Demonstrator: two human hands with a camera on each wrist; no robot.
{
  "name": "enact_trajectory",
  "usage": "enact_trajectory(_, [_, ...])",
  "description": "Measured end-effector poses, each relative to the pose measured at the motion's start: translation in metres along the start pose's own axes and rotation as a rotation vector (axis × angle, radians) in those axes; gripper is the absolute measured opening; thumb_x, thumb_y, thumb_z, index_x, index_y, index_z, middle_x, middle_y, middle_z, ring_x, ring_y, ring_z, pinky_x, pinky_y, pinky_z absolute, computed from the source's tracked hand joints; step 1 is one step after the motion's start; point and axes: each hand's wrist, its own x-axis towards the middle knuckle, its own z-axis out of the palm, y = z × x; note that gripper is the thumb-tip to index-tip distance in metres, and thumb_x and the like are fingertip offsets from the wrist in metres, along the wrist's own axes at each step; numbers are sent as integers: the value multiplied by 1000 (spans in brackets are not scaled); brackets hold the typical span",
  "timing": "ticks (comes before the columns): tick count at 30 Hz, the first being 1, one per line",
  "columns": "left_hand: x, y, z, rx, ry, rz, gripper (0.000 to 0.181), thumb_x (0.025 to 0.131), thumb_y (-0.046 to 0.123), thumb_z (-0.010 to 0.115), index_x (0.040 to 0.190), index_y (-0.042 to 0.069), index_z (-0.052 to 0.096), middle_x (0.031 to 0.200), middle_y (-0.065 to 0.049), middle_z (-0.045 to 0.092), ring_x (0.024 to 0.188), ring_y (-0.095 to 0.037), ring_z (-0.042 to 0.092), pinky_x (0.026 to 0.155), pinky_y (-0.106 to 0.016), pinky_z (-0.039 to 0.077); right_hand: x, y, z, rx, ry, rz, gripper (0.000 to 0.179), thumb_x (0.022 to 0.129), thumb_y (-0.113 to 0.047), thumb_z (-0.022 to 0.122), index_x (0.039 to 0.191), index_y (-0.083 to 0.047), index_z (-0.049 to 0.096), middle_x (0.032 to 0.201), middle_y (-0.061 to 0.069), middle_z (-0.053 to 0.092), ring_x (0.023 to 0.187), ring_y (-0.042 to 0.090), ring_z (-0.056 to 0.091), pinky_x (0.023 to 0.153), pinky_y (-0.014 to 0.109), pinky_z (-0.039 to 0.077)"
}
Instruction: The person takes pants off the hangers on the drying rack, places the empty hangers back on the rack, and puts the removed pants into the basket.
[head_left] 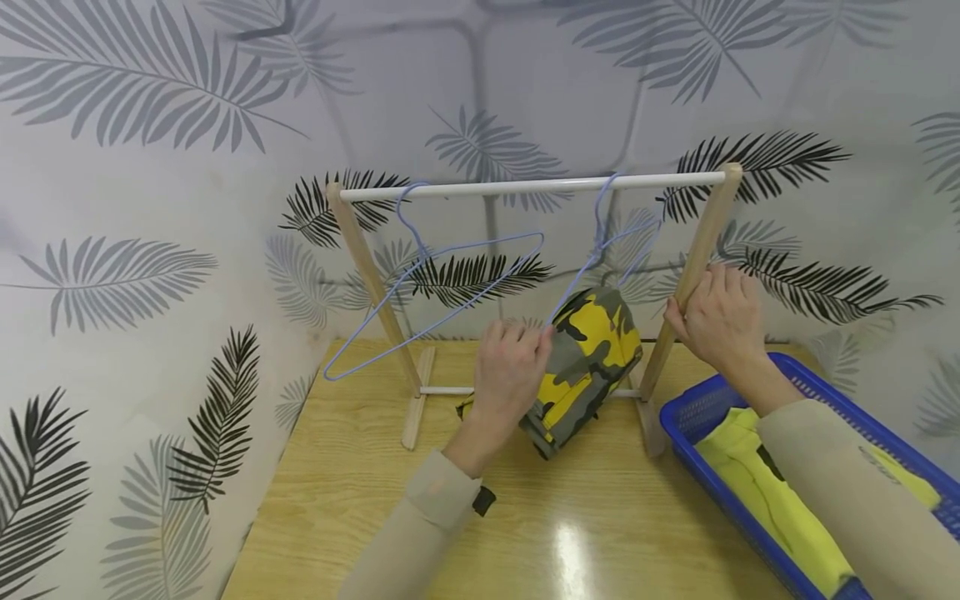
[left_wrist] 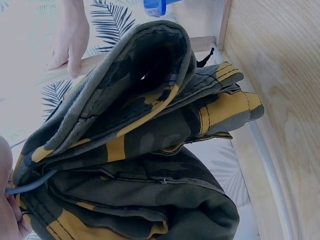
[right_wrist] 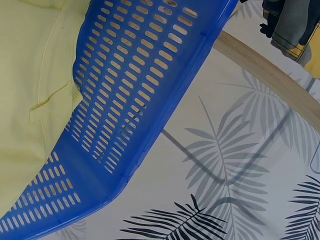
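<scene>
My left hand (head_left: 510, 371) grips the lower end of a blue wire hanger (head_left: 572, 287), hooked over the white rail (head_left: 525, 186) of a small rack. Against those fingers hangs a yellow, grey and black camouflage garment (head_left: 596, 333). In the left wrist view the garment (left_wrist: 165, 130) lies folded over, with the wire passing into it. My right hand (head_left: 723, 321) holds the rack's right wooden post (head_left: 705, 233); the right wrist view does not show that hand. A second blue hanger (head_left: 465, 308), bare, hangs toward the rail's left end.
A blue perforated basket (head_left: 678, 417) with yellow clothing (head_left: 780, 500) stands at the right under my forearm. The rack stands on a wood-grain table (head_left: 360, 517), close to a leaf-patterned wall (head_left: 150, 333). A small black piece (head_left: 484, 501) shows beside my left sleeve.
</scene>
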Motion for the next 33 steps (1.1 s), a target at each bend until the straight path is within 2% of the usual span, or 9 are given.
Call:
enact_trajectory(7, [0,-5,-5,27,22,7,40,99,26,75,65,14,60,67,1,66,63,-17,51,62,-25,38,0,-1,0,0,22,-8,72,107,-49,23,80,12,50,78,26,53,69,45,53,60,51,41])
enact_trajectory(12, [3,-6,-9,29,35,16,41,99,26,76,65,13,58,66,0,63,62,-17,43,61,-25,35,0,-1,-1,12,2,-6,70,107,-48,24,81,12,51,78,26,53,71,46,54,61,52,43])
enact_trajectory(18, [7,-7,-13,21,40,25,38,99,26,75,67,13,59,63,0,62,62,-17,40,61,-25,35,0,-1,-2,26,-28,-2,59,100,-43,39,80,11,50,77,25,51,72,46,54,62,52,43])
enact_trajectory(21, [9,-9,-14,18,47,27,39,100,25,74,67,12,58,62,0,60,62,-18,40,61,-26,36,0,-1,-2,28,-31,1,57,97,-42,42,80,12,50,77,25,50,71,46,53,61,51,43])
enact_trajectory(28, [16,-12,-20,15,88,23,42,97,25,77,64,12,55,59,-1,56,63,-20,40,62,-28,37,0,-2,-2,21,-30,5,69,106,-47,25,80,11,50,76,24,50,71,46,53,62,51,42])
enact_trajectory(33, [19,-12,-26,7,105,14,42,94,21,80,64,11,53,60,-1,56,64,-21,42,63,-28,37,0,-1,-2,12,-24,3,71,107,-48,22,80,12,50,76,24,50,71,45,53,62,50,42])
